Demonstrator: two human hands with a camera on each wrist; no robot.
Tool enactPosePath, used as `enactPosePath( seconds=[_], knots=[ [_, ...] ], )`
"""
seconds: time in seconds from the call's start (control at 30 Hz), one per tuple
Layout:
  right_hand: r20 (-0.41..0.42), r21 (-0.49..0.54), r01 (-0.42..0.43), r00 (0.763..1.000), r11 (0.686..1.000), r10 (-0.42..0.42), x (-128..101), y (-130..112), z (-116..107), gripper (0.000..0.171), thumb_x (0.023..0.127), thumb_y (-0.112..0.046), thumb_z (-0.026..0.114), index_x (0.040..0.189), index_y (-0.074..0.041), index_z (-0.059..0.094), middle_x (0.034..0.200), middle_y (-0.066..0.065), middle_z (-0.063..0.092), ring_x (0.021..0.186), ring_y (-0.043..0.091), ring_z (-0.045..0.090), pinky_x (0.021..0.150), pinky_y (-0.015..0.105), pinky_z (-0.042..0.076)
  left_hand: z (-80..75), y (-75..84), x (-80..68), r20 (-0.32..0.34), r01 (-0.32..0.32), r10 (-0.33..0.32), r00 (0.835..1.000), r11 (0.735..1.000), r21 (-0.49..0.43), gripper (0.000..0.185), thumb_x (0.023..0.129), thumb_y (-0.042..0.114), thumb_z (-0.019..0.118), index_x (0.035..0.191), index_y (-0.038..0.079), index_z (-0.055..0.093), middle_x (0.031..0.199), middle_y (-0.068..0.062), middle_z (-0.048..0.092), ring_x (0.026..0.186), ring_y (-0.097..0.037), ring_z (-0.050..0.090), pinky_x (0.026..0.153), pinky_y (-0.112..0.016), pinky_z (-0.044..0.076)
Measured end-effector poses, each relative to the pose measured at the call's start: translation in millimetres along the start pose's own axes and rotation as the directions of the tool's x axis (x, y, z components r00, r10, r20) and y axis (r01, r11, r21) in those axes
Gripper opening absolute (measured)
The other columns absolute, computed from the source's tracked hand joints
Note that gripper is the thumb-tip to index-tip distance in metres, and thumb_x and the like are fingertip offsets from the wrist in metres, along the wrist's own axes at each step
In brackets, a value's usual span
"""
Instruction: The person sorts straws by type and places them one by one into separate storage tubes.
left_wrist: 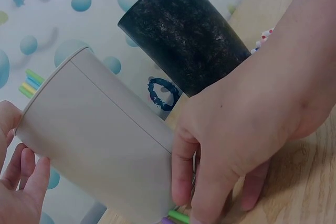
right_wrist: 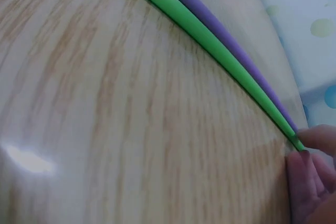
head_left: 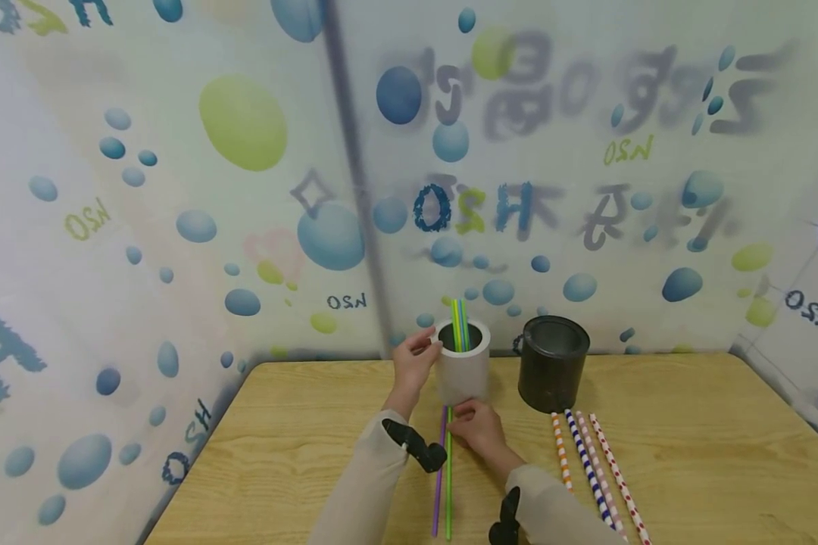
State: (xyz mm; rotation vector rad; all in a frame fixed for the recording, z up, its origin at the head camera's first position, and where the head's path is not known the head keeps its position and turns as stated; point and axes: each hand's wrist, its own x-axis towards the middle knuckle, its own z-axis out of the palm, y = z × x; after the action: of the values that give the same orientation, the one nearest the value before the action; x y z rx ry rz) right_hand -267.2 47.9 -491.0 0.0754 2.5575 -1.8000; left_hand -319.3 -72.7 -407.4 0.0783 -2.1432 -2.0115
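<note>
While my right hand point(head_left: 476, 428) pinches the near tip of the green straw point(head_left: 448, 484) lying flat on the wooden table point(head_left: 688, 424), my left hand point(head_left: 414, 362) curls around the rim of the white cup point(head_left: 462, 375) and steadies it. Beside the green straw lies a purple straw point(head_left: 439, 484), touching it. A few plain straws point(head_left: 460, 325) already stand in the cup. Four patterned straws point(head_left: 589, 465) wait untouched by the black cup point(head_left: 553, 363), so I judge the sorting under halfway.

Bare worktop point(head_left: 300, 424) lies open to the left of the white cup point(head_left: 462, 371) — an easy way in. To its right the black cup point(head_left: 553, 363) stands near, and four patterned straws point(head_left: 589, 462) lie in front of it — a narrow gap only.
</note>
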Motion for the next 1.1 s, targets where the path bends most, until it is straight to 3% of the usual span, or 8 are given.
enactPosePath(
  seconds=[0.9, 1.1],
  knots=[
    [-0.054, -0.175, -0.028, 0.998, 0.984, 0.019, -2.9, -14.5, 4.8, 0.028, 0.064, -0.001, 0.076, 0.085, 0.004, 0.058, 0.069, 0.005, 0.059, 0.059, 0.015, 0.053, 0.053, 0.028, 0.046, -0.5, -2.7, 1.6, 0.005, -0.013, 0.013, 1.0, 1.0, -0.007, 0.033, 0.081, 0.012, 0.067, 0.113, 0.004, 0.065, 0.104, -0.013, 0.058, 0.096, -0.023, 0.055, 0.076, -0.029, 0.05],
    [-0.055, -0.166, 0.002, 0.998, 0.986, -0.011, -3.6, -13.3, 7.8, 0.027, 0.065, 0.001, 0.075, 0.085, 0.005, 0.057, 0.068, 0.005, 0.056, 0.053, 0.012, 0.051, 0.047, 0.026, 0.046, 0.1, -2.8, 1.4, -0.006, -0.019, 0.019, 1.0, 1.0, -0.009, 0.031, 0.08, 0.01, 0.067, 0.111, 0.004, 0.066, 0.102, -0.011, 0.059, 0.093, -0.022, 0.056, 0.076, -0.029, 0.05]
  ],
)
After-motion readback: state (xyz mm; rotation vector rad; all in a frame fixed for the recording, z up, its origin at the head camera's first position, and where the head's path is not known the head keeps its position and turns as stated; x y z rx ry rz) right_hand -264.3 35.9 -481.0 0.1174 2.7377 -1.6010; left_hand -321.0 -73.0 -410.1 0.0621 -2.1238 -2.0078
